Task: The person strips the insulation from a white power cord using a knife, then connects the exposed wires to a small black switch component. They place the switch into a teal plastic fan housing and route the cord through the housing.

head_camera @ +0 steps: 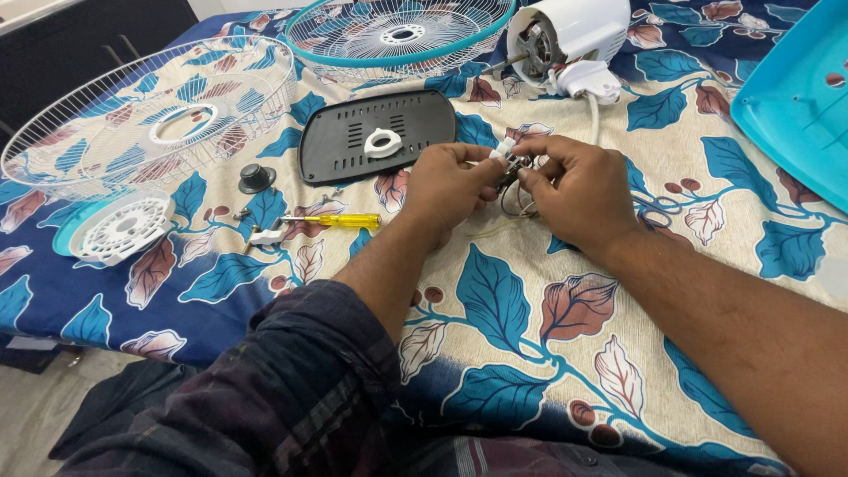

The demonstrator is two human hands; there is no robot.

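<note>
My left hand point(449, 184) and my right hand point(576, 190) meet over the flowered cloth and together pinch a small white-and-metal switch part point(506, 157) with thin wires hanging below it. The fingertips of both hands close on it. A white cord point(593, 115) runs from the part's area up to the white fan motor housing point(565, 35) at the top. A yellow-handled screwdriver point(340, 221) lies just left of my left wrist.
A dark plastic cover plate point(331, 146) with a white ring on it lies behind my left hand. Two wire fan guards point(141, 110) point(397, 31), a white round hub piece point(119, 228), a black knob point(256, 177) and a turquoise fan blade point(799, 97) surround the hands.
</note>
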